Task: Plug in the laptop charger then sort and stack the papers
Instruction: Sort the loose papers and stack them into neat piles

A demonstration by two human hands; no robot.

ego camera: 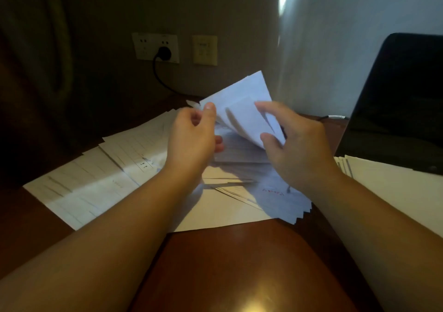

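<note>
**Paper sorting: both hands on the raised sheets**

On the wooden desk [239, 263], our left hand [191, 139] pinches the raised sheets [242, 105]; our right hand [297, 144] curls round their edge. Loose papers [96, 179] lie at 9 o'clock. Charger plug [164, 53] sits in the wall socket [155, 46] at 11 o'clock; laptop [395, 100] at 2 o'clock.

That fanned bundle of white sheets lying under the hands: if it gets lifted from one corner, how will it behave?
The fanned white sheets would probably flop and droop; the lifted white sheet already curves. Their staggered edges suggest loose sheets, likely to slide apart on the glossy brown table.
</note>
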